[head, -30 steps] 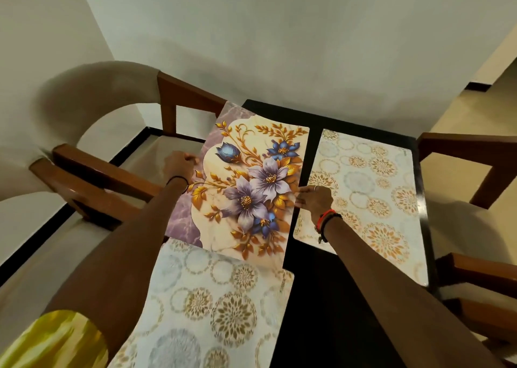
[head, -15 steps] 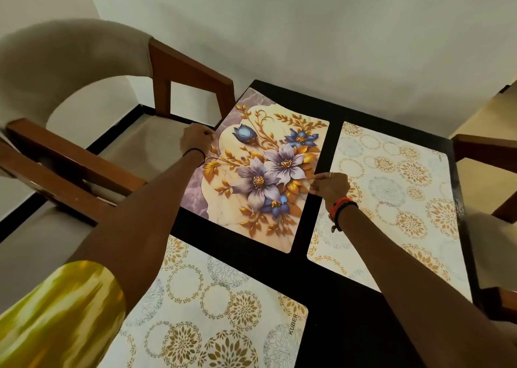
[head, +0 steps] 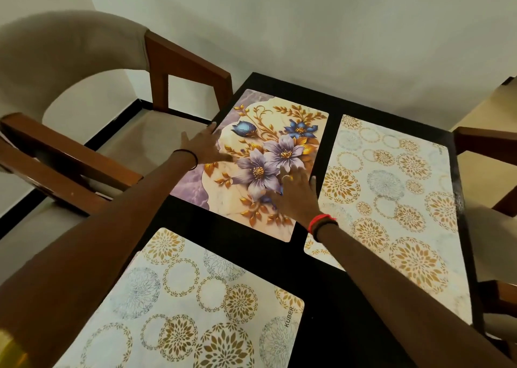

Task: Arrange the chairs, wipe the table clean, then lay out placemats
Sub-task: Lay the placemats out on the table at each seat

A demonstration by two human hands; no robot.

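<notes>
A floral placemat with purple and blue flowers lies flat on the black table at the far left. My left hand rests flat with fingers spread on its left edge. My right hand presses palm down on its right half, fingers apart. A white placemat with gold circles lies to the right. Another of the same pattern lies near me at the left.
A wooden chair with a beige padded back stands at the table's left side. Another wooden chair is at the right. A plain white wall runs just behind the table.
Both hands have let go of the floral placemat's edges and now lie flat and spread on it. The right hand has slid further onto the mat. The view has come closer.
</notes>
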